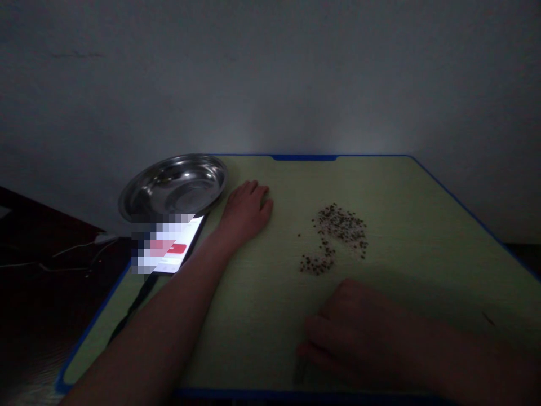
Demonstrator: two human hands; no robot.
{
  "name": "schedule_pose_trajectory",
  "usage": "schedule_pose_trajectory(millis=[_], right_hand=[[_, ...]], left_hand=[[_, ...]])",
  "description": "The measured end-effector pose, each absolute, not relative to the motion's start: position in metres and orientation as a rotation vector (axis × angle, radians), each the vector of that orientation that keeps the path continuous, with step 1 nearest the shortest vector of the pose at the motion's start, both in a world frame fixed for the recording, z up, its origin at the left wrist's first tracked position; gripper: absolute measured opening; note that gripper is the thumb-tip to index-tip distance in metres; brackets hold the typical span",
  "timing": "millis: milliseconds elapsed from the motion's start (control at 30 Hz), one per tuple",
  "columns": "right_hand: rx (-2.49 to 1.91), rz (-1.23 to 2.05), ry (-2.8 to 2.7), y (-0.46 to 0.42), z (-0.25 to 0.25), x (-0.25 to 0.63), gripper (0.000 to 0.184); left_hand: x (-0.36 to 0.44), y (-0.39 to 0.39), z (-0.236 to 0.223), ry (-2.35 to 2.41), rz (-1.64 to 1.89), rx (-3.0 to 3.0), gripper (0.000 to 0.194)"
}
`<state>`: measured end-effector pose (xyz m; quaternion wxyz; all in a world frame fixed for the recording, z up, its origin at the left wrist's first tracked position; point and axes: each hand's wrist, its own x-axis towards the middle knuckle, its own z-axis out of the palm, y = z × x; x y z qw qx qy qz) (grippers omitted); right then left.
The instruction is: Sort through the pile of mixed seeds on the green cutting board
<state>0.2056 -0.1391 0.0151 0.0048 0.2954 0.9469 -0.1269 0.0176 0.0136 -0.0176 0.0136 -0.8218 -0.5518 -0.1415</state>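
Observation:
My left hand [248, 210] rests on the greenish tabletop with its fingers loosely stretched out and nothing in it. Just left of it stands a shiny metal basin [186, 197], apart from the fingers. To its right lies a heap of small dark and pale grains [341, 224], with a smaller clump of grains [316, 264] trailing toward me. Below that clump, near the front edge, my right hand [342, 332] is closed with its fingers curled together. Deep shadow hides whatever the fingertips hold, if anything.
A phone [181, 242] with a lit screen, partly blurred out, lies beside the basin, and a dark strap [135, 304] runs from it. The table [406, 197] has a blue rim and backs onto a grey wall [270, 73]. White cables [63, 266] lie at the left.

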Motion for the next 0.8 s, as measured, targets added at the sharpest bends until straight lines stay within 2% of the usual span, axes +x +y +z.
schedule_pose_trajectory(millis=[500,800], right_hand=[[0.911,-0.584,2.962,-0.138,0.022,0.212,0.032],[1.045,-0.459,3.052,-0.131,0.025,0.220,0.037]], left_hand=[[0.018,0.014,-0.017,-1.730,-0.453,-2.577,0.039],[0.018,0.013,-0.016,-1.764,-0.409,-2.570,0.041]])
